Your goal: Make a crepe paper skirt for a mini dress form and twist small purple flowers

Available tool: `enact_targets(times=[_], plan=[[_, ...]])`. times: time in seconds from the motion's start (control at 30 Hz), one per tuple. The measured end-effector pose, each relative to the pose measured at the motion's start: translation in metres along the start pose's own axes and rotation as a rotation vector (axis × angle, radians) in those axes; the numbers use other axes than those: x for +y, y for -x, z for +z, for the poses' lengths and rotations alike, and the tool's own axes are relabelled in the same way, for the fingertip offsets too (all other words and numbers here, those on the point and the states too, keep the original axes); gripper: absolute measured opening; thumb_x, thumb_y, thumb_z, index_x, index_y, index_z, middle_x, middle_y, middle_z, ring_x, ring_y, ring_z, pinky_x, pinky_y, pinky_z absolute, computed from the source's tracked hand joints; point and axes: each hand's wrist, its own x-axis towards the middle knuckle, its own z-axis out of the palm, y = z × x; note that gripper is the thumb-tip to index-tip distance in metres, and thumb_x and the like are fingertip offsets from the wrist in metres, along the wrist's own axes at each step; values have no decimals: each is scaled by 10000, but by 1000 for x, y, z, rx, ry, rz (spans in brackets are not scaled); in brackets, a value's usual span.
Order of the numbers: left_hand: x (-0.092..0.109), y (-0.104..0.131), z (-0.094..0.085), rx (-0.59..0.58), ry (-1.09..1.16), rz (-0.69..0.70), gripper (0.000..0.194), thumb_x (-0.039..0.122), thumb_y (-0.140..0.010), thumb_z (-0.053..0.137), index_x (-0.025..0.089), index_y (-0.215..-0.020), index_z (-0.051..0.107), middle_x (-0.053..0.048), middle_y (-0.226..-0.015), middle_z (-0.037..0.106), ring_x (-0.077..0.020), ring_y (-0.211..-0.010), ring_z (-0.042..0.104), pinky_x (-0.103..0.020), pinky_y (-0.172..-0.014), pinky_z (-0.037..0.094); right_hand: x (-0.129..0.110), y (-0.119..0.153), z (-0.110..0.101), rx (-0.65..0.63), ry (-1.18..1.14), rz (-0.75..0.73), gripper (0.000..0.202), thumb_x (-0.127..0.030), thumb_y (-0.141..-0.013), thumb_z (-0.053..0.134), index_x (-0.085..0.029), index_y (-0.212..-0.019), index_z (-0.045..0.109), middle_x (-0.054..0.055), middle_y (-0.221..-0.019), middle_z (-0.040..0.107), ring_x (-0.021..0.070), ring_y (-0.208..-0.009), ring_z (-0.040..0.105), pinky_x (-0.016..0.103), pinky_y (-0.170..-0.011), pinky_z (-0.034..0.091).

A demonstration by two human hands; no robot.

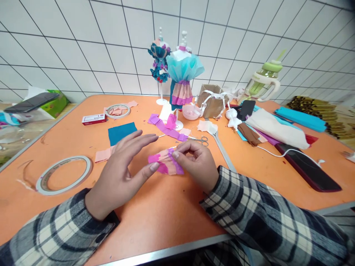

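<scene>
A small gathered piece of crepe paper (pixel 166 162), striped pink, peach and purple, is held just above the orange table. My right hand (pixel 194 159) pinches its right edge between thumb and finger. My left hand (pixel 124 166) is open, fingers stretched and spread, its thumb at the paper's left side; whether the thumb touches it I cannot tell. Behind the paper lie a purple paper strip (pixel 166 130) and small scissors (pixel 203 140). Farther back stands a mini dress form (pixel 183 74) wearing a turquoise ruffle and a peach-purple skirt, with a second dress form (pixel 160 59) in dark teal beside it.
Left are a tape roll (pixel 88 168), a smaller tape ring (pixel 129 111), a small red-white box (pixel 93 119) and a teal paper square (pixel 120 133). Right are a pink bowl (pixel 191 112), a brown box (pixel 212 101), rolled papers (pixel 277 127), a phone (pixel 310 170) and a bottle (pixel 262 83).
</scene>
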Motion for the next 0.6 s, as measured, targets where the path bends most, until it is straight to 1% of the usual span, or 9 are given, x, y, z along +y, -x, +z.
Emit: enact_targets(times=[0.03,0.1,0.2,0.3,0.37,0.4,0.5,0.53,0.6], plan=[[2,-1,0,-29,48,-28,428,476,-872,617,299,-1261,618,-53,-1353,655,-320,-1375,464,-520,-1118,382,0,1,1,-25,-11,19,228,-363,-707,741,-196,-687,588,16,-723,591,137,-694,548,256,-585,468],[5,-2,2,-80,116,-99,381,513,-865,615,299,-1173,682,-45,-1286,701,-312,-1306,543,-494,-1097,415,1,3,4,-73,-37,37,255,-374,-687,767,-191,-665,590,15,-713,596,134,-684,542,255,-579,456],[8,-3,5,-115,148,-191,292,532,-829,650,286,-945,757,-36,-1063,785,-288,-1065,691,-497,-1068,435,2,5,6,-92,-69,23,274,-394,-684,788,-187,-669,610,15,-725,614,131,-684,545,253,-580,450],[7,-4,6,-116,185,-222,252,492,-816,665,258,-861,750,-26,-884,791,-243,-859,723,-432,-934,523,3,5,5,-121,-73,28,294,-414,-678,802,-180,-671,624,18,-734,636,127,-676,561,261,-606,467],[6,-5,5,-110,200,-225,220,456,-810,671,249,-836,741,-20,-842,782,-223,-806,712,-367,-822,558,3,5,3,-157,-67,51,287,-425,-707,783,-173,-703,645,22,-742,654,125,-675,578,268,-636,487],[5,-6,5,-101,204,-231,206,443,-807,672,248,-823,737,-17,-832,780,-216,-794,708,-347,-794,562,3,4,3,-169,-73,70,277,-432,-737,758,-173,-759,662,28,-775,669,126,-685,592,271,-649,499],[4,-8,4,-98,239,-269,190,431,-794,679,249,-792,731,-10,-816,784,-206,-768,705,-322,-779,573,3,4,2,-200,-119,123,338,-435,-784,716,-195,-1012,652,47,-945,700,137,-772,644,278,-703,531],[4,-8,4,-104,259,-278,197,438,-790,681,247,-788,731,-12,-817,786,-208,-768,707,-320,-780,577,3,4,2,-216,-116,126,354,-422,-775,725,-199,-1037,642,47,-965,702,141,-795,653,278,-718,534],[5,-9,4,-124,293,-286,218,457,-785,687,244,-790,734,-19,-821,788,-214,-775,712,-322,-785,580,2,5,4,-223,-36,104,281,-364,-748,746,-191,-952,660,31,-893,706,136,-771,648,269,-718,526]])
